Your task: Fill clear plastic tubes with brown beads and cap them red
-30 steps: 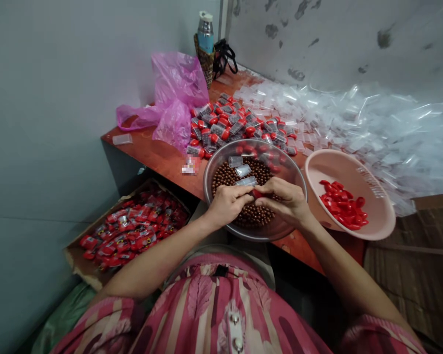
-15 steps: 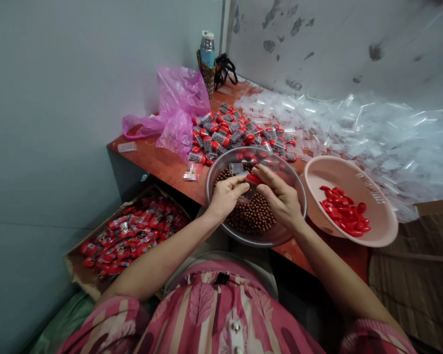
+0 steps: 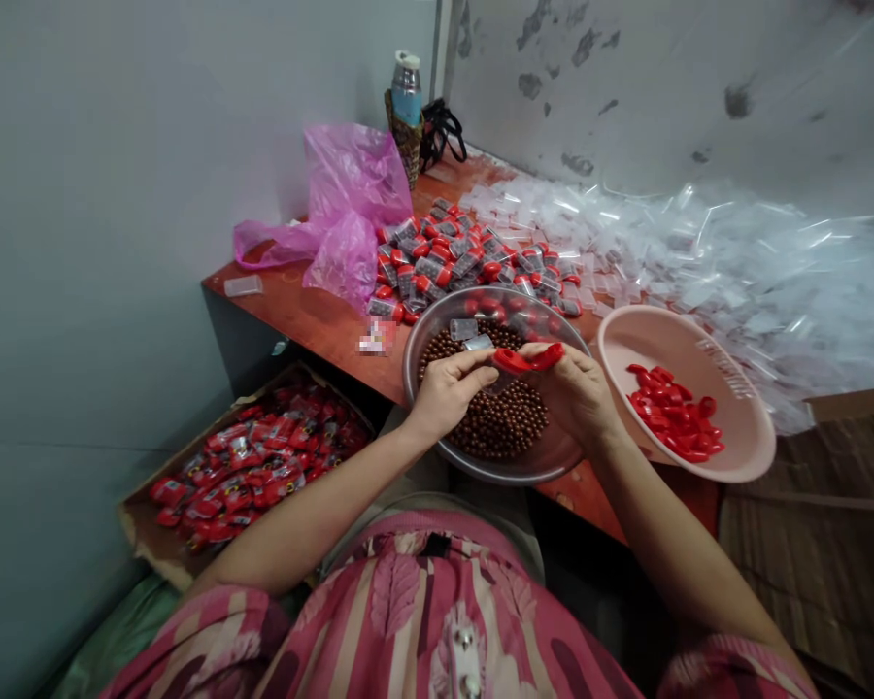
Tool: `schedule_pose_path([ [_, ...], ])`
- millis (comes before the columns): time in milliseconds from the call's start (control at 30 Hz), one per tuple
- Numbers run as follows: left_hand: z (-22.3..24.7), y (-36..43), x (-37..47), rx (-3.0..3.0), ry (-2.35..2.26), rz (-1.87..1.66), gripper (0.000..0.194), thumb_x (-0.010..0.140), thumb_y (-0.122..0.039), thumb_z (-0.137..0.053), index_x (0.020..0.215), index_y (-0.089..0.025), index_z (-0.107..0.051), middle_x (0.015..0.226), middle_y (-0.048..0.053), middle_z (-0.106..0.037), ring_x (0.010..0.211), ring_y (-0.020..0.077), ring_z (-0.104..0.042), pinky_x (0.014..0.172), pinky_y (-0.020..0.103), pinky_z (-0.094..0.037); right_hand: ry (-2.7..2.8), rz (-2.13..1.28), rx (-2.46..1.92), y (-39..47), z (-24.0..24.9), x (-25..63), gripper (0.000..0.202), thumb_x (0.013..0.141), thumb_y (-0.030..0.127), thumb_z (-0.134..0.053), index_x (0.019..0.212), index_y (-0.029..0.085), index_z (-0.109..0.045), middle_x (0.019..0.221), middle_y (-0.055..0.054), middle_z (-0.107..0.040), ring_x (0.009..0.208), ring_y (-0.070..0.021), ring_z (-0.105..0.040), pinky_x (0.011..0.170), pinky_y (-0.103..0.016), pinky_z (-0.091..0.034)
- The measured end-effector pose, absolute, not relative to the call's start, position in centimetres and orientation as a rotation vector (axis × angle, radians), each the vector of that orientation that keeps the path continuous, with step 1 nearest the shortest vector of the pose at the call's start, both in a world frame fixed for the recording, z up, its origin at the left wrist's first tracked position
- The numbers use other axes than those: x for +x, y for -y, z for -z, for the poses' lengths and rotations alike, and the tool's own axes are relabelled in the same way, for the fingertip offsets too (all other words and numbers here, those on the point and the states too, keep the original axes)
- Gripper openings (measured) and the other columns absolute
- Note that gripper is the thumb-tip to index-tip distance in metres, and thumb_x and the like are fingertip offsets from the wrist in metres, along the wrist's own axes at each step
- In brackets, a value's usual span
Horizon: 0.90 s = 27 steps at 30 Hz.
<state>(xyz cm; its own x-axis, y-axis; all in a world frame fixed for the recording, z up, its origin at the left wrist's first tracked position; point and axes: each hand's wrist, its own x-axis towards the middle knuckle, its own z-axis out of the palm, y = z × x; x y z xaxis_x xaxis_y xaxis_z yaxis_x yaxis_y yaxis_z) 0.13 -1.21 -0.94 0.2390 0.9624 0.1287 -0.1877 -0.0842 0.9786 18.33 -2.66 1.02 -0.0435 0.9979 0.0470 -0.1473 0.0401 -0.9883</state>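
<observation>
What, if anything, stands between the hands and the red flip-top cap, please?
Nothing visible: the left hand and right hand hold the open red flip-top cap directly, over the bowl of brown balls.

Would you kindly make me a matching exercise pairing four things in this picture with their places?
1. Brown balls
2. Flask
3. Opened red cap
4. Loose red pieces

A. Between the left hand and right hand
B. In the pink basin
C. In the round bowl
D. In the woven holder

Pairs: 1-C, 2-D, 3-A, 4-B
</observation>
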Motion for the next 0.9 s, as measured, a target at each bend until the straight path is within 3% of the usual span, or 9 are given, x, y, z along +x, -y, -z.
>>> schedule_pose_path([
  [133, 0.8, 1.6, -0.1, 1.498, -0.904, -1.217, 0.022, 0.082, -0.022, -0.067, 0.102, -0.020, -0.077, 0.109, 0.008, -0.073, 0.107, 0.0199, -0.065, 0.103, 0.034, -0.045, 1.193, -1.546, -1.055, 2.5, -2.2, 18.1, 0.034, 0.079, 0.048, -0.067, 0.103, 0.025, -0.067, 0.112, -0.007, -0.070, 0.100, -0.0238, -0.067, 0.085, -0.046, -0.057],
  [200, 0.8, 1.8, -0.2, 1.566, -0.946, -1.219, 0.023, 0.082, -0.022, -0.067, 0.103, -0.023, -0.077, 0.113, 0.007, -0.070, 0.112, 0.0195, -0.062, 0.105, 0.034, -0.044, 1.142, -1.757, -1.059, 2.5, -2.5, 17.8, 0.035, 0.078, 0.045, -0.065, 0.107, 0.025, -0.066, 0.106, -0.007, -0.071, 0.094, -0.0222, -0.068, 0.085, -0.046, -0.056],
  [333, 0.8, 1.9, -0.2, 1.634, -1.020, -1.179, 0.027, 0.084, -0.019, -0.065, 0.108, -0.026, -0.075, 0.116, 0.007, -0.067, 0.116, 0.0196, -0.059, 0.107, 0.034, -0.042, 0.893, -1.955, -1.043, 2.2, -2.4, 16.8, 0.021, 0.070, 0.035, -0.064, 0.085, 0.020, -0.067, 0.082, -0.004, -0.072, 0.083, -0.0220, -0.067, 0.089, -0.051, -0.055],
  [467, 0.7, 2.0, -0.2, 1.672, -1.007, -1.188, 0.028, 0.086, -0.019, -0.062, 0.109, -0.027, -0.075, 0.115, 0.005, -0.068, 0.117, 0.0192, -0.059, 0.107, 0.034, -0.043, 0.751, -1.926, -0.999, 2.0, -2.0, 15.6, 0.016, 0.062, 0.028, -0.064, 0.076, 0.019, -0.064, 0.075, -0.002, -0.069, 0.081, -0.0219, -0.066, 0.089, -0.050, -0.055],
  [567, 0.8, 1.9, -0.2, 1.674, -1.017, -1.175, 0.028, 0.088, -0.020, -0.059, 0.111, -0.028, -0.073, 0.118, 0.004, -0.069, 0.121, 0.0192, -0.058, 0.108, 0.035, -0.043, 0.728, -1.903, -1.014, 2.0, -2.0, 15.3, 0.017, 0.064, 0.028, -0.062, 0.078, 0.020, -0.063, 0.077, -0.003, -0.070, 0.082, -0.0220, -0.066, 0.085, -0.047, -0.057],
  [667, 1.2, 1.5, -0.1, 1.627, -1.049, -1.174, 0.037, 0.089, -0.024, -0.059, 0.125, -0.028, -0.065, 0.134, 0.005, -0.062, 0.132, 0.0204, -0.051, 0.113, 0.037, -0.039, 0.870, -1.852, -1.028, 0.9, -2.6, 15.6, 0.017, 0.072, 0.030, -0.061, 0.084, 0.019, -0.065, 0.089, -0.005, -0.072, 0.089, -0.0222, -0.067, 0.085, -0.043, -0.057],
  [767, 1.4, 1.3, 0.1, 1.539, -1.018, -1.204, 0.054, 0.087, -0.029, -0.062, 0.140, -0.024, -0.051, 0.145, 0.008, -0.053, 0.135, 0.0217, -0.049, 0.115, 0.036, -0.037, 1.026, -1.555, -1.078, -2.6, -3.2, 16.4, 0.016, 0.073, 0.028, -0.065, 0.086, 0.019, -0.065, 0.099, -0.004, -0.071, 0.094, -0.0201, -0.066, 0.092, -0.040, -0.054],
  [900, 1.4, 1.2, -0.1, 1.500, -1.035, -1.122, 0.042, 0.086, -0.036, -0.064, 0.125, -0.020, -0.064, 0.131, 0.009, -0.065, 0.124, 0.0240, -0.059, 0.111, 0.038, -0.041, 0.982, -1.158, -1.223, -9.9, -3.3, 17.6, 0.032, 0.085, 0.040, -0.057, 0.105, 0.016, -0.059, 0.124, -0.008, -0.063, 0.119, -0.0188, -0.055, 0.104, -0.041, -0.045],
])
